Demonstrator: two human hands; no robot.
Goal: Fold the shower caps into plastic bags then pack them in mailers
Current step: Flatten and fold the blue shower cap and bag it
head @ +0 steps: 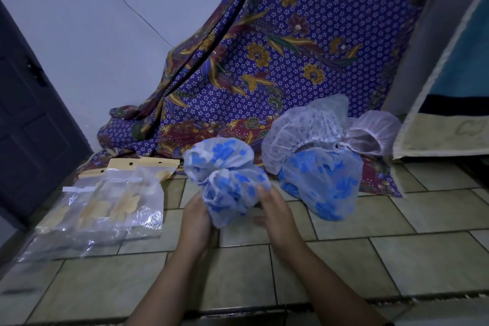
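Both hands, left hand (197,216) and right hand (275,213), grip a bunched blue-patterned shower cap (225,180) above the tiled floor (264,272).

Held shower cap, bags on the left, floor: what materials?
Shower cap: thin translucent plastic film, probably; it crumples softly, blue print showing through. Plastic bags: clear glossy film with glints, tan header strips that look like card. Floor: glazed ceramic tile, apparently; grout lines, dull sheen.
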